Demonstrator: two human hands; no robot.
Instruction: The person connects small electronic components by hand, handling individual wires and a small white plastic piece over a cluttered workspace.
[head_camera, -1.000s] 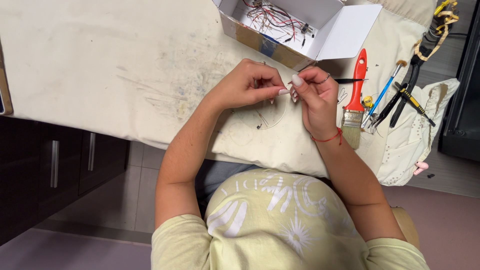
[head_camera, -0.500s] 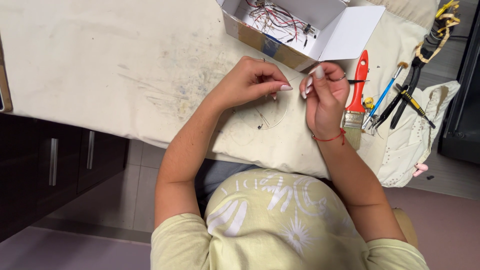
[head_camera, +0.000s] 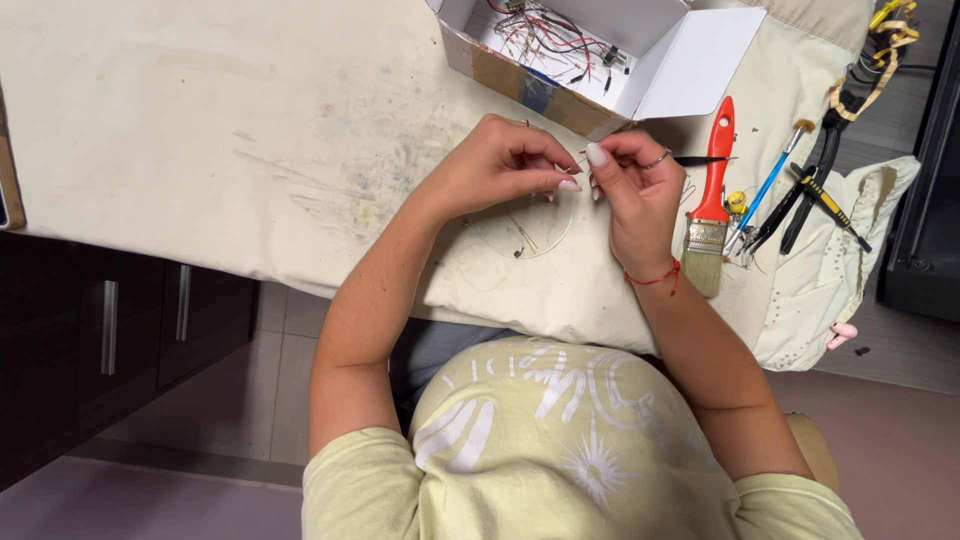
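Pinching a thin wire component (head_camera: 583, 168) between left hand (head_camera: 500, 165) and right hand (head_camera: 635, 190) at upper centre, above the cloth-covered surface (head_camera: 200, 120), risking snapped leads through overbending.

A home hobby bench: a stained cloth (head_camera: 200, 130) covers the worktop, an open white box (head_camera: 600, 50) of wired electronic parts sits far, a red-handled paintbrush (head_camera: 712, 195) and hand tools (head_camera: 810, 195) lie right, dark cabinets (head_camera: 90, 330) stand left over tiled floor.

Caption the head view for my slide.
Two hands, left hand and right hand, pinch a thin wire over a cloth-covered table.
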